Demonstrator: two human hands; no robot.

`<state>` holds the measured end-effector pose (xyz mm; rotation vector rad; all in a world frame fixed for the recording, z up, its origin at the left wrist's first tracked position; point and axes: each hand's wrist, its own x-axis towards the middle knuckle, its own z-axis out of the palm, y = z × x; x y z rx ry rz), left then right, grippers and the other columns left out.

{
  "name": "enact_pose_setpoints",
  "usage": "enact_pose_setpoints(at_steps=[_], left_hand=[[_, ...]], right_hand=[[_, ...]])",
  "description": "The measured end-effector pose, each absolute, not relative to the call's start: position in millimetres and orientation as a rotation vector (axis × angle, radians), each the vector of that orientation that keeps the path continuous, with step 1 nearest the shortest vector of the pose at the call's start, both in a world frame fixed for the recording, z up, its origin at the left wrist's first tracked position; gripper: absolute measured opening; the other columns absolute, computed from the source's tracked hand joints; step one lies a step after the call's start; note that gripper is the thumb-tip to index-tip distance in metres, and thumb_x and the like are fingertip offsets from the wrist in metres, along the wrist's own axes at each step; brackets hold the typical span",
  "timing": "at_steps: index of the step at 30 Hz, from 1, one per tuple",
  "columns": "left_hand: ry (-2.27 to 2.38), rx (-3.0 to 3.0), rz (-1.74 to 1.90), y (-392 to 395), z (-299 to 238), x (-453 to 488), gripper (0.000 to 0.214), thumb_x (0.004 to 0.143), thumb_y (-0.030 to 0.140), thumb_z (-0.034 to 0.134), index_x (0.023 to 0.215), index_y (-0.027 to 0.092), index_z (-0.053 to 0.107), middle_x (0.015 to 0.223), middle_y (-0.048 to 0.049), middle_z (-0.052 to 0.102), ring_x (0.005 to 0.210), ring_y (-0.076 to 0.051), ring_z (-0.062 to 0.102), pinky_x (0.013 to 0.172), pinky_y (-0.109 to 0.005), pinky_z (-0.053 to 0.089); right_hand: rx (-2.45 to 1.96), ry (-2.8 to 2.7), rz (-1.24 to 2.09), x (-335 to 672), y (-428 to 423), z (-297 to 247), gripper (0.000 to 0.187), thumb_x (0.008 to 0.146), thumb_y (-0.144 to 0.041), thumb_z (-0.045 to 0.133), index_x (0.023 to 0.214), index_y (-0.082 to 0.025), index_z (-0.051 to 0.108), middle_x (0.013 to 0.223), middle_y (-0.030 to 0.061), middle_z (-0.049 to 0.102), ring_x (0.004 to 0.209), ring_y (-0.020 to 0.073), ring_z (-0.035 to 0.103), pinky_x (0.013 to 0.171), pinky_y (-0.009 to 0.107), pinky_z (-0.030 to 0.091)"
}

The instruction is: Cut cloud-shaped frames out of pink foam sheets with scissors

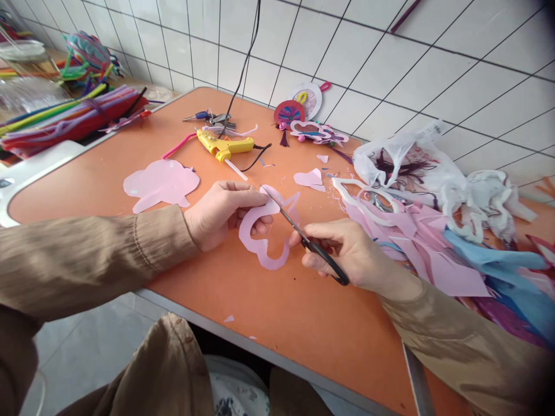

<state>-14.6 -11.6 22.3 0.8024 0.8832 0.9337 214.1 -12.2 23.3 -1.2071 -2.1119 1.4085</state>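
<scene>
My left hand (229, 211) pinches a pink cut-out outline (248, 228) of thin sheet, whose middle is cut away in a curvy shape. Black-handled scissors (323, 254) are in my right hand (347, 248), with fingers through the handles. Their blades reach up and left to the top of the outline, close by my left fingertips. A narrow pointed strip of the pink sheet sticks out beyond the blades. Left of my left hand lies a pink cloud-shaped piece (162, 184), flat on the orange table (243, 306). Further back, a small pink scrap (309, 179) rests on the tabletop.
A yellow glue gun (225, 144) with its cord lies at the back, near keys (217, 120). Finished round ornaments (299, 110) lean by the tiled wall. Pink and blue sheets (433, 248) and a white plastic bag (407, 162) crowd the right. Pipe cleaners (73, 118) are bundled at left.
</scene>
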Motion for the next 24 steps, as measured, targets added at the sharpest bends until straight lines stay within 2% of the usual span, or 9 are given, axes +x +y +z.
enact_pose_setpoints(at_steps=[8,11,15,24], left_hand=[[0.855,0.765,0.869,-8,26,-14,0.035,0.089,0.011,0.055,0.057,0.008,0.068,0.054,-0.0079,0.062,0.042,-0.013,0.059,0.045,-0.022,0.049],[0.854,0.792,0.869,-9,25,-16,0.034,0.088,0.009,0.054,0.057,0.008,0.067,0.054,-0.0076,0.063,0.042,-0.013,0.060,0.046,-0.022,0.049],[0.830,0.824,0.889,-9,21,-18,0.028,0.089,0.012,0.062,0.062,0.009,0.070,0.057,-0.0069,0.067,0.045,-0.014,0.063,0.049,-0.023,0.052],[0.779,0.857,0.877,-8,15,-19,0.021,0.086,0.019,0.074,0.067,0.010,0.073,0.065,-0.0069,0.072,0.055,-0.015,0.069,0.057,-0.025,0.056]], right_hand=[[-1.243,-1.986,1.597,220,-10,14,0.048,0.070,-0.058,0.087,0.085,-0.017,0.069,0.058,-0.0044,0.053,0.048,0.0094,0.049,0.046,0.024,0.044],[-1.168,-1.983,1.643,223,-9,9,0.049,0.071,-0.059,0.087,0.089,-0.017,0.069,0.057,-0.0053,0.052,0.046,0.0086,0.050,0.046,0.022,0.042],[-1.121,-1.957,1.674,223,-12,11,0.052,0.073,-0.063,0.085,0.090,-0.017,0.068,0.060,-0.0045,0.054,0.050,0.0081,0.051,0.049,0.021,0.041],[-1.075,-1.922,1.732,227,-6,4,0.060,0.071,-0.070,0.084,0.094,-0.017,0.067,0.065,-0.0040,0.055,0.050,0.0090,0.054,0.048,0.022,0.051]])
